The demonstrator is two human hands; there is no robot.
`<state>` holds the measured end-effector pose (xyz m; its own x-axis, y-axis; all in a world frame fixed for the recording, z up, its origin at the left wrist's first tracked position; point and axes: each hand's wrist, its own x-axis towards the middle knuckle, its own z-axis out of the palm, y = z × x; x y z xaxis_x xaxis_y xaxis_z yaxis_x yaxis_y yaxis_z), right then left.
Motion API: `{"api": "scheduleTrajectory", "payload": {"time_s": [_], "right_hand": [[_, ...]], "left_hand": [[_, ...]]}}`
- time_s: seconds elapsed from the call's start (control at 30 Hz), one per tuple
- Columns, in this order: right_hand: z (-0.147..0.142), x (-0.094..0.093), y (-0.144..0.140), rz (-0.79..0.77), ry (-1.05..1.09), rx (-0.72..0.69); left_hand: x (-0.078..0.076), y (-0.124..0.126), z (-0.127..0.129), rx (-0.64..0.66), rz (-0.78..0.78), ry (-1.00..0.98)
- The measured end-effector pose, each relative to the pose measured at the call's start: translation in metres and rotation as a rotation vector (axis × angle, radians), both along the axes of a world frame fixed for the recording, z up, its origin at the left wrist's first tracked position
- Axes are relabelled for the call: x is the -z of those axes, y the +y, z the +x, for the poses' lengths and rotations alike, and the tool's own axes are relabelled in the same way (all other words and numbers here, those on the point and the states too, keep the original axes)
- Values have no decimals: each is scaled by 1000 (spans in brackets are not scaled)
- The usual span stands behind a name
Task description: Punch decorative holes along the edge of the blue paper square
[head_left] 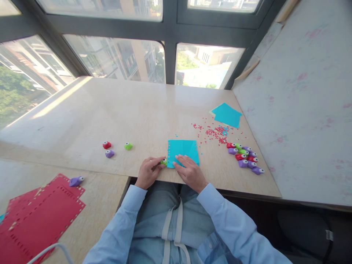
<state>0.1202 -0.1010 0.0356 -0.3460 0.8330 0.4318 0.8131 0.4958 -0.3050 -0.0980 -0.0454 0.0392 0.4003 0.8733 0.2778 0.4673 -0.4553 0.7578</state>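
At the table's near edge, the left hand [149, 171] pinches a small green punch [164, 161] against the left edge of the blue paper [183, 151]. The right hand [189, 172] lies flat on it (fingers spread, grasping nothing). Bare tabletop [132, 110] stretches far and left.

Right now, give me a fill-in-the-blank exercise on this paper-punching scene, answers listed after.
1. The left hand holds a small ____ punch at the edge of the blue paper.
2. The right hand lies flat on the ____ paper.
3. The purple punch at the left rests on the ____ paper.
4. The tiny punched bits scattered on the table are mostly ____.

Missing words: green; blue; red; red
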Motion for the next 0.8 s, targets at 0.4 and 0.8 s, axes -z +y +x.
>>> {"api": "scheduleTrajectory", "payload": {"time_s": [0.4,0.8], "right_hand": [[1,0,2,54,-12,-41],[3,3,2,97,-11,-106]], "left_hand": [[1,2,-1,25,58,-8],[2,1,0,18,56,-15]]}}
